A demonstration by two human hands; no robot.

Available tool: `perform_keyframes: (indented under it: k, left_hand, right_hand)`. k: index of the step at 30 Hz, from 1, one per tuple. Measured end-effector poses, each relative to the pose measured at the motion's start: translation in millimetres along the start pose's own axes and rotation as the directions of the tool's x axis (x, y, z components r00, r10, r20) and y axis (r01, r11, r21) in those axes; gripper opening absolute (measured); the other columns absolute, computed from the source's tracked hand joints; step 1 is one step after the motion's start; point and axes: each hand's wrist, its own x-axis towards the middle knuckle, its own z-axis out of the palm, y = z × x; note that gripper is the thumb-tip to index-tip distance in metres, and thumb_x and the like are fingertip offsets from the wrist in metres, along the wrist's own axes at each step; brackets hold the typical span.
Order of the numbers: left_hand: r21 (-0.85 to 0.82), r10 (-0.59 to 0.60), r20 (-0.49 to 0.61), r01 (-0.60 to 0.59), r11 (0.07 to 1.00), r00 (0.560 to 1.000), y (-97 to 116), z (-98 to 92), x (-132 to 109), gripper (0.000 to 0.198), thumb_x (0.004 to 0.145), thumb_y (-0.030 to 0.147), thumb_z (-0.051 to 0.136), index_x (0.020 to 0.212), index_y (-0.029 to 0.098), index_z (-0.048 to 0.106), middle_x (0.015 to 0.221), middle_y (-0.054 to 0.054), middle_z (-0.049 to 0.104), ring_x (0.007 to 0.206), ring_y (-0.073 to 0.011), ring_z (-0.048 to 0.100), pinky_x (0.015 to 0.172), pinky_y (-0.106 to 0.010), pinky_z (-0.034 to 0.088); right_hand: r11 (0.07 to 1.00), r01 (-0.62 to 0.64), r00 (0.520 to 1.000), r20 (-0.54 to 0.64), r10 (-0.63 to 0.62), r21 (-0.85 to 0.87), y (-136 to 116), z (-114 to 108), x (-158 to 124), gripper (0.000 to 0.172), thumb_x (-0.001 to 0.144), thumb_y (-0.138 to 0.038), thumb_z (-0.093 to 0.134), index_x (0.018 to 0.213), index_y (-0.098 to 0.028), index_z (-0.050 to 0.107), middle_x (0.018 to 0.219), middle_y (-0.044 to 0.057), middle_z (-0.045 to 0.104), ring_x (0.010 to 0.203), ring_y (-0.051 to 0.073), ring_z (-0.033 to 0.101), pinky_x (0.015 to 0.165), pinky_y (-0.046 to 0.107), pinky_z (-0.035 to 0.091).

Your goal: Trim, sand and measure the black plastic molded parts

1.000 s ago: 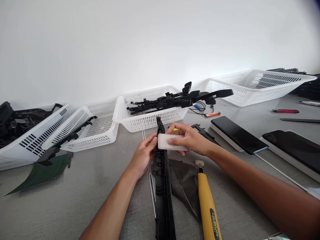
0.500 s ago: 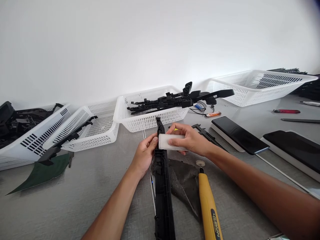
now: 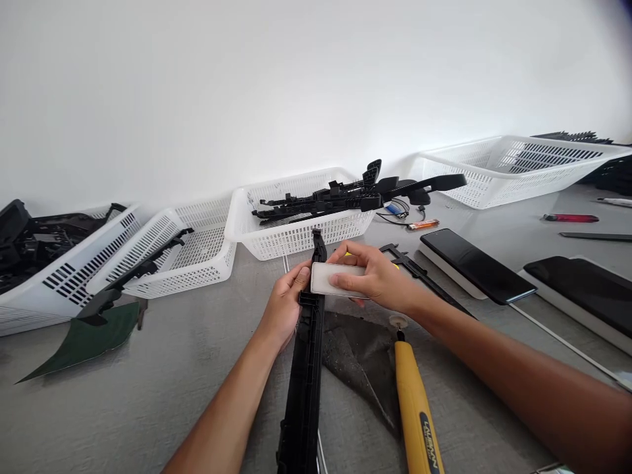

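My left hand [image 3: 286,301] grips a long black plastic part [image 3: 302,382] near its narrow far end, thumb along the edge. The part runs down toward me and out of the bottom of the view. In my right hand [image 3: 372,273] is a white rectangular block [image 3: 338,279], pinched between thumb and fingers. Its left end meets the black part beside my left thumb; whether it presses on it I cannot tell. Beneath lies a dark, dusty cloth or sheet [image 3: 363,362]. Just right of that rests a yellow rotary tool [image 3: 413,401] with a pale round tip.
White baskets [image 3: 296,245] along the wall hold black plastic parts [image 3: 340,197]. A black caliper [image 3: 434,283] lies beyond my right wrist. Two phones [image 3: 476,263] on white boxes, an orange lighter [image 3: 423,224] and a red pen [image 3: 570,218] are at right. A green sheet [image 3: 83,342] is at left.
The near end of the black part has swung to the left. The white block has shifted slightly left with my right hand; both hands keep their grip.
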Motion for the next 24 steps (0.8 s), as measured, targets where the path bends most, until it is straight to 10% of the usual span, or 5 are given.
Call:
perform_keyframes:
  k: [24]
  left_hand:
    - [-0.045, -0.021, -0.044, 0.019, 0.999, 0.999, 8.3, 4.0, -1.7, 0.062, 0.078, 0.058, 0.091, 0.125, 0.019, 0.083, 0.099, -0.007, 0.086, 0.097, -0.0258, 0.076, 0.082, -0.030, 0.053]
  right_hand:
    - [0.999, -0.005, 0.999, -0.051, 0.004, -0.034, 3.0, -4.5, 2.0, 0.043, 0.081, -0.051, 0.088, 0.096, -0.022, 0.059, 0.082, -0.002, 0.070, 0.048, 0.008, 0.054, 0.037, 0.020, 0.046]
